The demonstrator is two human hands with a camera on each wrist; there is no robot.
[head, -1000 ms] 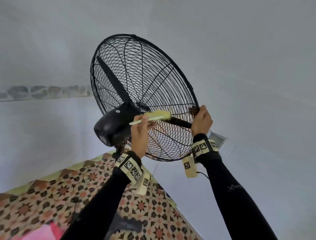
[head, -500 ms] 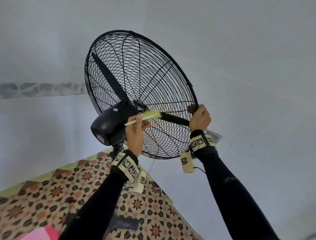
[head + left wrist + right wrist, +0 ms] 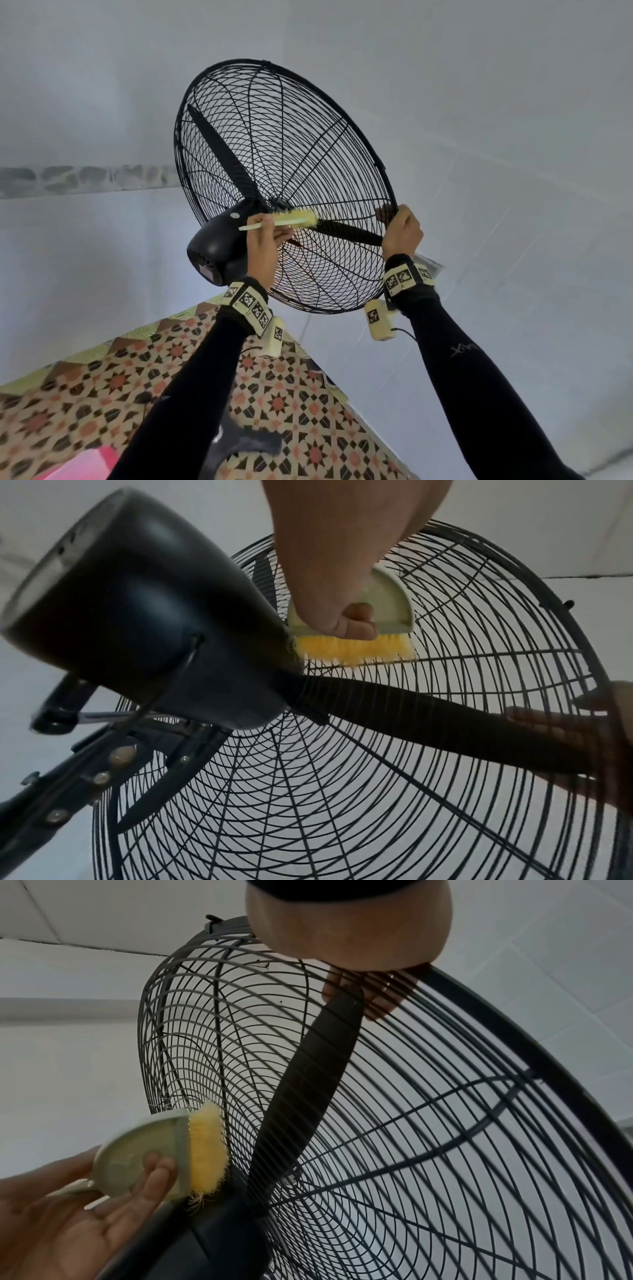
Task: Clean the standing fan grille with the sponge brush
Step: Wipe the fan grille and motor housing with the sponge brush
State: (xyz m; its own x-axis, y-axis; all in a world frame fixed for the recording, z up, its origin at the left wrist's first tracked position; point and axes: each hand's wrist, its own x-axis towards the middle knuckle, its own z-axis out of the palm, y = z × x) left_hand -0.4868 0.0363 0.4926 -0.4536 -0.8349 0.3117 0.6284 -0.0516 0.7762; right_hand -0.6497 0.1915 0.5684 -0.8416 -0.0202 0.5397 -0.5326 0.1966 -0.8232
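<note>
The fan grille [image 3: 308, 144] is a round cage of thin black wire, concentric rings crossed by curved spokes and bound by a thicker black rim, tilted back against a pale grey wall. Smooth, flat black blades [image 3: 222, 154] show through the wires, and a glossy, rounded black motor housing [image 3: 215, 250] sits behind the hub. The left hand [image 3: 263, 246] pinches the brush [image 3: 291, 219], fingers curled onto its pale green plastic back, a half-round plate with a slim handle. Its short yellow bristles [image 3: 352, 649], frayed at the ends, press against the rear wires just beside the motor housing. The right hand [image 3: 400, 233] clamps the grille's rim at the right edge, fingers wrapped over it and showing through the wires near a blade tip. Both arms wear black sleeves with checker-marked wristbands. Below lies a cloth [image 3: 102, 387] of star-patterned orange, brown and cream.
</note>
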